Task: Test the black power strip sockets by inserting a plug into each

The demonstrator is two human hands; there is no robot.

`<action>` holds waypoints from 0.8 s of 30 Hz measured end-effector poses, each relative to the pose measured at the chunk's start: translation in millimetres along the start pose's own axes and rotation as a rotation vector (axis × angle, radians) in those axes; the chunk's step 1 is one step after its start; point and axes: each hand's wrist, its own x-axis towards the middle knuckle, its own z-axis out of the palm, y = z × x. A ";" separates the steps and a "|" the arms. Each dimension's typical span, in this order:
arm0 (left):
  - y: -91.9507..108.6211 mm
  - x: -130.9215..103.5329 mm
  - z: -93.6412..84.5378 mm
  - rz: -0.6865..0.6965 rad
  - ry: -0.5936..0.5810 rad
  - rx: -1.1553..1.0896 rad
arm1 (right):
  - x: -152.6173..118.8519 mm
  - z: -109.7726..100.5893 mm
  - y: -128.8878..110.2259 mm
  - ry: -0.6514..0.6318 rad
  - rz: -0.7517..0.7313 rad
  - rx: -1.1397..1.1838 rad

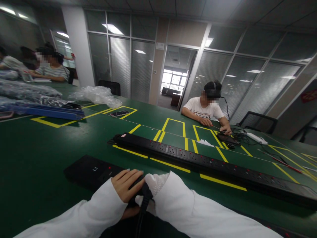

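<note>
A black power strip (pixel 85 172) marked L1 lies at the near side of the table. My bare left hand (pixel 127 185) rests over it, fingers laid across its top and gripping its body. Close against that hand is my right hand (pixel 155 185), in a white dotted glove, closed around a black plug (pixel 146 191). A black cord runs down from the plug toward me. Whether the plug's pins are in a socket is hidden by my hands. Beyond them lies a longer black power strip (pixel 183 153) with a row of sockets and red dots.
Yellow tape (pixel 170 165) marks the green table (pixel 39 148). At the left are a blue tray (pixel 49 111) and clear plastic wrapping (pixel 96 94); a phone (pixel 119 113) lies nearby. A person (pixel 206 109) opposite handles cables, beside a white power strip (pixel 257 138). Others sit far left.
</note>
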 end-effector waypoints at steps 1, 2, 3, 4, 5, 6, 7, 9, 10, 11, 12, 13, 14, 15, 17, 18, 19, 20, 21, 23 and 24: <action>-0.1 -0.2 0.5 0.000 0.001 -0.003 | 0.1 0.4 -0.1 0.000 0.001 0.000; -0.2 -0.3 0.8 0.001 0.002 -0.006 | 0.1 0.9 -0.2 0.002 0.002 0.001; -0.3 -0.4 1.0 0.002 0.002 -0.009 | 0.0 1.5 -0.3 0.005 0.003 0.003; -0.3 -0.5 1.1 0.002 0.003 -0.010 | -0.2 2.2 -0.2 0.010 0.003 0.005; -0.2 -0.5 1.0 0.003 0.003 -0.009 | -0.4 2.9 -0.1 0.016 0.002 0.009; -0.1 -0.4 0.8 0.004 0.004 -0.006 | -0.7 3.8 0.3 0.023 0.002 0.013; 0.1 -0.2 0.4 0.005 0.005 -0.001 | -0.9 4.7 0.9 0.030 0.002 0.017; 0.8 0.3 -0.7 0.001 0.010 0.014 | -1.4 6.7 2.6 0.043 0.001 0.026; 1.1 0.6 -1.4 -0.002 0.013 0.021 | -1.6 7.6 3.7 0.048 0.001 0.030; 1.3 0.9 -2.2 -0.005 0.013 0.025 | -1.7 8.3 4.7 0.053 0.001 0.035; 1.5 1.1 -3.0 -0.007 0.011 0.026 | -1.9 8.7 5.5 0.058 0.000 0.038; 1.4 1.2 -3.6 -0.008 0.006 0.024 | -2.0 8.8 5.9 0.063 -0.003 0.041; 1.2 1.1 -4.0 -0.007 0.000 0.022 | -2.2 8.5 5.9 0.068 -0.008 0.042; 0.8 1.0 -3.9 -0.004 -0.009 0.020 | -2.5 7.9 5.4 0.072 -0.015 0.043; -0.2 0.3 -2.1 0.001 -0.024 0.025 | -3.5 6.2 3.1 0.081 -0.042 0.043; -0.6 0.0 -0.4 0.001 -0.025 0.035 | -4.3 5.3 1.6 0.084 -0.059 0.043; -0.9 -0.3 1.6 0.001 -0.019 0.056 | -5.4 4.6 0.2 0.087 -0.078 0.044; -1.1 -0.5 3.7 0.002 -0.009 0.086 | -6.5 4.0 -1.1 0.090 -0.097 0.044; -1.1 -0.6 5.7 0.005 0.002 0.121 | -7.6 3.8 -2.0 0.093 -0.114 0.044; -0.7 -0.7 7.9 0.014 0.017 0.180 | -9.3 4.0 -2.5 0.099 -0.144 0.045; -0.4 -0.6 7.7 0.017 0.016 0.192 | -9.7 4.4 -2.2 0.104 -0.156 0.045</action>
